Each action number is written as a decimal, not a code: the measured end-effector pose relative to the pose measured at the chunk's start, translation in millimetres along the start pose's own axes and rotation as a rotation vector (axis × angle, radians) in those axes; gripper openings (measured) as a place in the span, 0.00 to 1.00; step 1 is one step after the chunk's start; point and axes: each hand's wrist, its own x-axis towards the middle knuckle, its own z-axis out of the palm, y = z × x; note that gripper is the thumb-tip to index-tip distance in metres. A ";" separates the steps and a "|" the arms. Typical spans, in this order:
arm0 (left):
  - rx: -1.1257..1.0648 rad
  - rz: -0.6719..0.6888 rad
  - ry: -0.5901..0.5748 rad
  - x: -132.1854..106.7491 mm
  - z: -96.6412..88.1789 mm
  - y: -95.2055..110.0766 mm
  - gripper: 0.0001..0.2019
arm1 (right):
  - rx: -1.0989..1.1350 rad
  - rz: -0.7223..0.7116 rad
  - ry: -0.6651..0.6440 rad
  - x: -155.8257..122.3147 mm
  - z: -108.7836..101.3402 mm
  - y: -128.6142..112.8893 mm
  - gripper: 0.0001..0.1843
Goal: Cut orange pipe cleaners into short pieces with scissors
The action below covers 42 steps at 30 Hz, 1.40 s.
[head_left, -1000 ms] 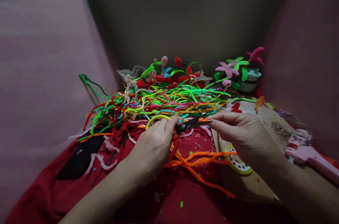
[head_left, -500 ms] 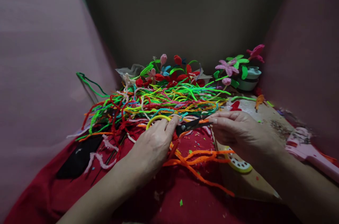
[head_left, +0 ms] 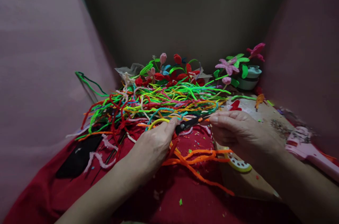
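Note:
My left hand (head_left: 156,139) is closed around the yellow handle of a pair of scissors (head_left: 185,125). Their dark blades point right, toward the fingertips of my right hand (head_left: 235,130). Those fingers pinch a short orange pipe cleaner (head_left: 205,120), of which only a small end shows beside the blades. Below both hands, several longer orange pipe cleaners (head_left: 196,172) fan out over the red cloth (head_left: 169,202). Beyond the scissors spreads a thick heap of green, red, yellow and pink pipe cleaners (head_left: 169,96).
Pipe-cleaner flowers (head_left: 189,72) stand behind the heap, with a potted bunch (head_left: 227,66) at the back right. A pink glue gun (head_left: 309,149) rests at the right. A dark phone-like object (head_left: 76,160) lies at the left. A yellow-rimmed piece (head_left: 239,164) lies on a board under my right arm.
The scissor blades have drawn closer together at the orange pipe cleaner. Both hands stay in nearly the same place.

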 end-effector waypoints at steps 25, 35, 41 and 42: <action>-0.012 -0.078 -0.071 3.7 1.0 2.9 0.22 | -0.161 -0.016 0.027 -2.0 -2.0 -1.5 0.16; 0.174 -0.006 -0.074 3.2 4.1 -0.6 0.21 | -0.017 0.049 -0.011 1.3 -6.1 1.0 0.18; 0.130 0.018 -0.063 0.5 12.5 -4.3 0.23 | 0.049 0.085 -0.013 1.4 -3.1 0.6 0.18; 0.117 0.020 -0.062 -0.2 13.5 -5.0 0.24 | 0.049 0.084 -0.009 1.4 -2.8 0.6 0.19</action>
